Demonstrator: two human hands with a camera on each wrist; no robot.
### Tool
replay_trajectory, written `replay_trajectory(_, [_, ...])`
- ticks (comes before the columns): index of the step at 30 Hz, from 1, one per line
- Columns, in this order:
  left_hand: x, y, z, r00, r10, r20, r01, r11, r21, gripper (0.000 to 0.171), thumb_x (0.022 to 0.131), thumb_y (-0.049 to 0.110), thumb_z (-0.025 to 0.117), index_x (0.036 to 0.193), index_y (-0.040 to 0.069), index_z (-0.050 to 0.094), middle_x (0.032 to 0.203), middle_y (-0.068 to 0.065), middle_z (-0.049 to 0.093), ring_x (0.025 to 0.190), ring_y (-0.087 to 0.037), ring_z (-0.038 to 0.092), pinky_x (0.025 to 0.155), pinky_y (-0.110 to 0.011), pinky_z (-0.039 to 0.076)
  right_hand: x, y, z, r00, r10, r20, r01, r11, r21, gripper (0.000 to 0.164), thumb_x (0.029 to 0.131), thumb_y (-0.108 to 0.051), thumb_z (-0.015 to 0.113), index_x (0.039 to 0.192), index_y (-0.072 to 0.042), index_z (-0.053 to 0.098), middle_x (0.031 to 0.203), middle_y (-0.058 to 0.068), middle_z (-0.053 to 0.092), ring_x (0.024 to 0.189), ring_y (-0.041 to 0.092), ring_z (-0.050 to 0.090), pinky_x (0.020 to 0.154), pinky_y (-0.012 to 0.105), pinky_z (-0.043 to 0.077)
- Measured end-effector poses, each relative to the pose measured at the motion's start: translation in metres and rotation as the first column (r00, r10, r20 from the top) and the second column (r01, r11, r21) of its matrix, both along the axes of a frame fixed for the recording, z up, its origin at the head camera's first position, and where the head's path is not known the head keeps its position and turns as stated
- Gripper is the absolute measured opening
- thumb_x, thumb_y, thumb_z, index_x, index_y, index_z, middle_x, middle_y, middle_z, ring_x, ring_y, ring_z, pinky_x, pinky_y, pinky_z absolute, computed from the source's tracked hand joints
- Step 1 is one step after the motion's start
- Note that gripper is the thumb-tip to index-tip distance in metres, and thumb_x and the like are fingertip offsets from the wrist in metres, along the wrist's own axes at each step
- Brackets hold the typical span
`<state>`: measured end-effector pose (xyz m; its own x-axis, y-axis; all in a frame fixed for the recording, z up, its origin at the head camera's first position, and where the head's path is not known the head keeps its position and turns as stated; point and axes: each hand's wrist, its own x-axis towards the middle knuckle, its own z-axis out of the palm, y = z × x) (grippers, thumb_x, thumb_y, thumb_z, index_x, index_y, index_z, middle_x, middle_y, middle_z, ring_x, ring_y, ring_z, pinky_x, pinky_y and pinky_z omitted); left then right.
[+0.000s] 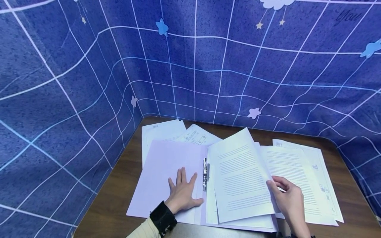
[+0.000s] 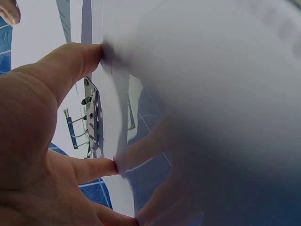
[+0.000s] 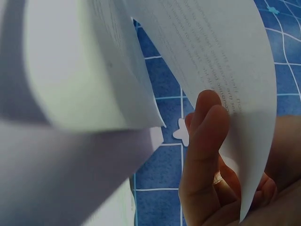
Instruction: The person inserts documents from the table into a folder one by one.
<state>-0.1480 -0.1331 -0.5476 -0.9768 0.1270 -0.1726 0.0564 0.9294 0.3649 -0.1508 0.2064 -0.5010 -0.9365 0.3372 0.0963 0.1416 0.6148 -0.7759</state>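
Observation:
A pale lilac folder [image 1: 169,155] lies spread on the table, with a metal clip [image 1: 205,175] along its spine. My left hand [image 1: 183,193] rests on the folder's left cover, fingers spread and straight; in the left wrist view its fingertips touch the smooth cover. My right hand [image 1: 287,195] pinches the right edge of a printed sheet [image 1: 242,178], thumb on top and fingers beneath. That sheet is lifted and tilted above white paper [image 1: 211,205] in the folder's right side. In the right wrist view the held sheet [image 3: 211,47] curves between thumb and fingers.
Printed sheets [image 1: 285,165] overlap on the brown table [image 1: 104,205] at the right, partly under the right hand. More papers [image 1: 159,130], including a sheet with a line drawing [image 1: 197,135], stick out behind the folder. A blue gridded cloth [image 1: 184,66] hangs behind and at the left.

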Motion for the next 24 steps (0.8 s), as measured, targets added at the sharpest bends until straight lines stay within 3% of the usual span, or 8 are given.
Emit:
replay_trajectory(12, [0.002,-0.001,0.005,1.0,-0.013,-0.004,0.013,1.0,0.008,0.1,0.078,0.06,0.081,0.157,0.013,0.043,0.163,-0.037,0.011,0.152,-0.054,0.006,0.107,-0.084,0.006,0.003,-0.011,-0.004,1.0,-0.012,0.002,0.012,1.0,0.006,0.02,0.092,-0.016,0.077,0.107,-0.003,0.076,0.094,0.016,0.078,0.07,0.012,0.069,0.058,0.015,0.043])
replay_trajectory(20, [0.001,-0.001,0.003,1.0,-0.007,-0.002,0.007,1.0,0.004,0.1,0.078,0.06,0.081,0.158,0.013,0.042,0.164,-0.037,0.01,0.153,-0.053,0.004,0.108,-0.084,0.005,0.004,-0.017,-0.008,1.0,-0.029,0.005,0.029,1.0,0.007,0.009,0.092,-0.012,0.074,0.097,-0.004,0.073,0.093,0.019,0.076,0.066,0.014,0.066,0.056,0.019,0.044])
replay_trajectory(24, [0.001,0.0,0.004,1.0,-0.006,0.0,0.006,1.0,0.005,0.1,0.078,0.06,0.081,0.158,0.013,0.042,0.164,-0.037,0.01,0.153,-0.053,0.004,0.108,-0.084,0.005,0.005,-0.018,-0.009,0.999,-0.032,0.008,0.032,0.999,-0.001,0.007,0.091,-0.01,0.074,0.092,-0.004,0.071,0.096,0.023,0.075,0.07,0.022,0.069,0.055,0.021,0.044])
